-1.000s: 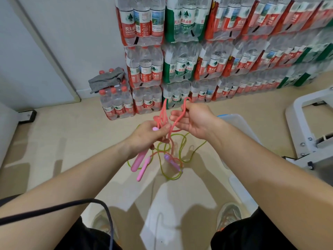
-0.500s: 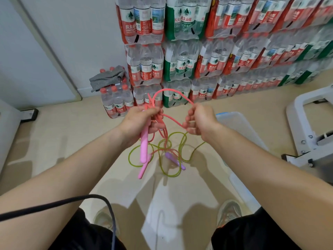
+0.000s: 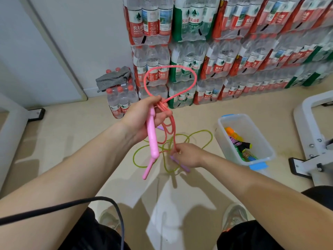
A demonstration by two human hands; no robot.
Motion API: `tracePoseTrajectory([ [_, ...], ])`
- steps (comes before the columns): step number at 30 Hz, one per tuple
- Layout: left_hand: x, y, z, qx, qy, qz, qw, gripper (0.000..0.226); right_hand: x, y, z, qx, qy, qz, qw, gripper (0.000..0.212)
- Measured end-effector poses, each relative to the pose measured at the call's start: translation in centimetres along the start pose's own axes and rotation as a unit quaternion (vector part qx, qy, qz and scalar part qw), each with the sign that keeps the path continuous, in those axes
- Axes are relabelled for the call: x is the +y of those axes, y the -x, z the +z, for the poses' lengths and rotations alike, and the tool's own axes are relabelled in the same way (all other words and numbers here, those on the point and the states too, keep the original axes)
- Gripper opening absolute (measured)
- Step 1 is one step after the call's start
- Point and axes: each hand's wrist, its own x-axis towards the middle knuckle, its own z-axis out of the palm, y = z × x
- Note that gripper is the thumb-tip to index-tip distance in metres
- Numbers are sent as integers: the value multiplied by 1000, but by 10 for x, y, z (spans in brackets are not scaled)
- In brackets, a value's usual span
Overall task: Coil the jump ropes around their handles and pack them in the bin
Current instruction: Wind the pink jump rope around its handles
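Note:
My left hand (image 3: pixel 144 117) grips the pink jump rope (image 3: pixel 170 72) by its two pink handles (image 3: pixel 152 139), which hang down from my fist. A loop of pink cord stands up above the hand and more cord hangs below it. My right hand (image 3: pixel 187 155), lower down, pinches the pink cord near the floor. Under it a green jump rope (image 3: pixel 196 137) with purple handles (image 3: pixel 181 165) lies tangled on the floor. The clear bin (image 3: pixel 263 141) with blue clips stands to the right and holds several coiled ropes.
Stacked packs of water bottles (image 3: pixel 207 51) line the far wall, with a grey cloth (image 3: pixel 113 78) on a low pack. A white metal frame (image 3: pixel 313 134) stands at the right. A black cable (image 3: pixel 72 206) crosses my left forearm. My shoes (image 3: pixel 234 215) are below.
My right hand let go of the upper loop and dropped down to pinch the cord near the floor. The left hand rose slightly, and the pink loop above it grew larger.

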Motion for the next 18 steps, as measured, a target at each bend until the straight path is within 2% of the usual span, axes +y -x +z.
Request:
tracePoseTrajectory([
  [2, 3, -4, -6, 18, -16, 27, 999, 16, 4, -1, -3, 38, -35, 18, 999, 20],
  [4, 5, -13, -17, 67, -89, 75, 991, 14, 4, 1, -14, 78, -150, 44, 985, 19],
  [7, 1, -25, -34, 116, -221, 121, 961, 11, -6, 8, -39, 122, -353, 51, 926, 17],
  [10, -13, -28, -40, 121, -295, 118, 940, 7, -22, 17, -66, 167, -474, 18, 864, 17],
  [12, -26, -25, -36, 90, -342, 118, 928, 14, -34, 24, -83, 178, -545, -6, 820, 21],
  [14, -39, -22, -29, 35, -350, 100, 931, 16, -43, 28, -96, 180, -604, -20, 776, 22],
  [16, -48, -21, -25, -25, -342, 67, 937, 22, -49, 31, -104, 190, -634, -29, 749, 20],
  [18, -54, -22, -23, -90, -357, 47, 929, 30, -53, 34, -109, 192, -661, -41, 724, 17],
])
